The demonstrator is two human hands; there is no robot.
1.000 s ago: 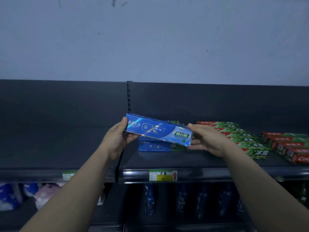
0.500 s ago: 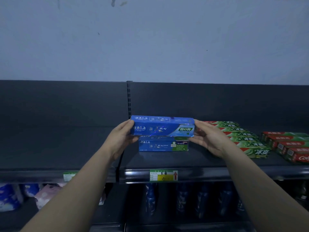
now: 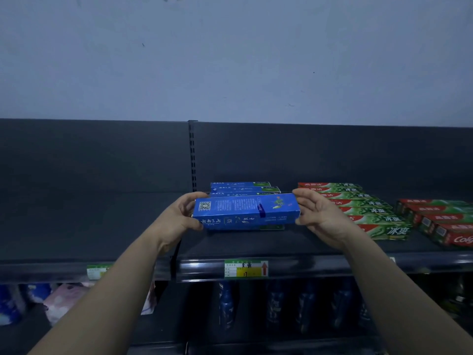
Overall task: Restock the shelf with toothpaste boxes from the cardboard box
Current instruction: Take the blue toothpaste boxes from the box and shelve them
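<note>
Left grip (image 3: 184,216) curls round the left end of the blue toothpaste box (image 3: 245,212); right grip (image 3: 317,216) pinches its right end between thumb and fingers. Spanning level between them, the box sits low over the shelf (image 3: 256,245). Behind it lie more blue boxes (image 3: 243,188), with green boxes (image 3: 363,204) to their right.

**Dim, blue-cast, wide-angle**

Low indoor light with a heavy blue tint. The wall (image 3: 230,60) is evenly lit, source unseen, no hard shadows. Bottles (image 3: 226,303) on the lower level are near black and murky. Print on the blue toothpaste box (image 3: 245,211) is sharp, no glare. Weak highlights on the shelf rail (image 3: 307,265), which bows toward the frame sides. Bottom corners are stretched.
</note>
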